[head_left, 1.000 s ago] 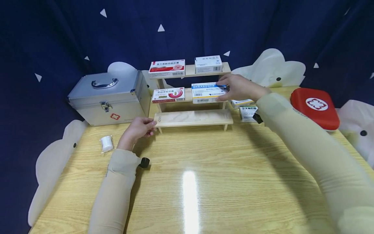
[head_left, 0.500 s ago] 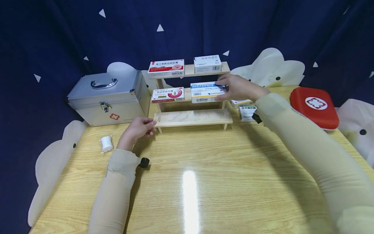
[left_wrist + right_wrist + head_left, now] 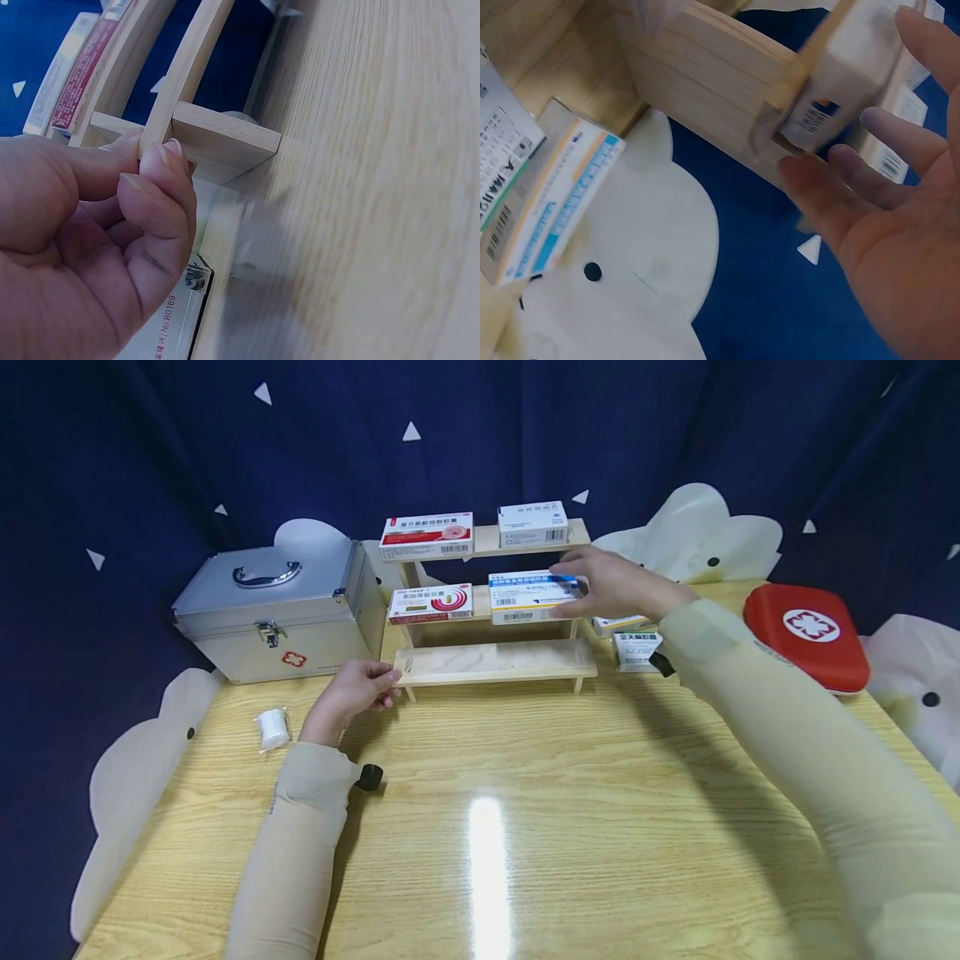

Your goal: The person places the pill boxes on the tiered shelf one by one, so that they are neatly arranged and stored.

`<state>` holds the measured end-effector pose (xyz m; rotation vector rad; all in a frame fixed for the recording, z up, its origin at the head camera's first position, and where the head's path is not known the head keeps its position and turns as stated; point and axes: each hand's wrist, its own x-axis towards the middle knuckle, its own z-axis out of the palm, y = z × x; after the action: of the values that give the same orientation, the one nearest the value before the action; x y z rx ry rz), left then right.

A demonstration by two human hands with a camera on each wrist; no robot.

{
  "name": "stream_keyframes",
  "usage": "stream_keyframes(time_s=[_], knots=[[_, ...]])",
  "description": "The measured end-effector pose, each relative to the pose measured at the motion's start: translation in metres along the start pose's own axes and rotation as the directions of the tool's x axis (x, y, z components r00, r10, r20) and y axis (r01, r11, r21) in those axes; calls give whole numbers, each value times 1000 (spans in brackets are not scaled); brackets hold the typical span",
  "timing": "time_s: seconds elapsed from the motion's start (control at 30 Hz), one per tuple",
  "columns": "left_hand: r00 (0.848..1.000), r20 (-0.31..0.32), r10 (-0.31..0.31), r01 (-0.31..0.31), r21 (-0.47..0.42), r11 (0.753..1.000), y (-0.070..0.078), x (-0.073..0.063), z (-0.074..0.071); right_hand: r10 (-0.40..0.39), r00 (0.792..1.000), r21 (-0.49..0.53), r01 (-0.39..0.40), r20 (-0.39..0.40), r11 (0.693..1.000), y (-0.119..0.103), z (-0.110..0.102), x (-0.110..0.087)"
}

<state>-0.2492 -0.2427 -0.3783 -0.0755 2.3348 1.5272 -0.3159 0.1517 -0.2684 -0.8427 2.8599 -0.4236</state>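
My left hand point(image 3: 352, 693) pinches the left end of the lowest step of a wooden display rack point(image 3: 495, 662); thumb and index finger meet on the board in the left wrist view. My right hand point(image 3: 603, 585) is at the right end of a blue, white and yellow medicine box point(image 3: 517, 597) lying on the middle step. In the right wrist view its fingers point(image 3: 900, 139) are spread around that box's end. Left of it on the same step lies a red-and-white capsule box point(image 3: 420, 603). The top step bears another red-and-white box point(image 3: 423, 537) and a white box point(image 3: 528, 527).
A silver first-aid case point(image 3: 277, 610) stands left of the rack, with a wrapped white roll point(image 3: 273, 728) before it. Right of the rack lie a green-and-white box point(image 3: 636, 652) and a yellow-edged box point(image 3: 618, 625). A red first-aid pouch point(image 3: 772, 627) lies farther right.
The right hand's fingers have shifted slightly on the blue, white and yellow box, which stays on the middle step. The left hand has kept its pinch on the rack.
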Motion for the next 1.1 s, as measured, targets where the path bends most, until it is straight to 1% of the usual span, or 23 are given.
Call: stream_keyframes(time_s=[0.1,0.17,0.37,0.53,0.63,0.73,0.8,0.9,1.1], knots=[[1000,0,2,-2,5,1000,0,0,0,12,1000,0,-12,-8,1000,-5,-8,-9],[1000,0,0,0,5,1000,0,1,1,6,1000,-6,-6,-20,1000,-8,-16,-17],[1000,-6,-7,7,10,1000,1,1,1,1,996,-41,-5,-90,999,-8,-38,-47],[1000,-8,-8,9,21,1000,1,0,1,63,991,-71,-72,-120,995,0,-52,-72],[1000,-11,-12,12,25,1000,0,0,1,88,987,-67,-98,-138,993,12,-55,-84],[1000,-12,-12,12,26,1000,-1,0,1,111,983,-41,-118,-144,992,28,-56,-95],[1000,-9,-11,11,25,1000,-1,0,1,128,982,-24,-133,-141,991,39,-55,-103],[1000,-7,-4,4,25,1000,-2,1,1,172,977,-17,-176,-124,984,54,-54,-112],[1000,-9,1,-1,28,1000,-1,1,1,253,963,16,-253,-87,967,83,-47,-125]])
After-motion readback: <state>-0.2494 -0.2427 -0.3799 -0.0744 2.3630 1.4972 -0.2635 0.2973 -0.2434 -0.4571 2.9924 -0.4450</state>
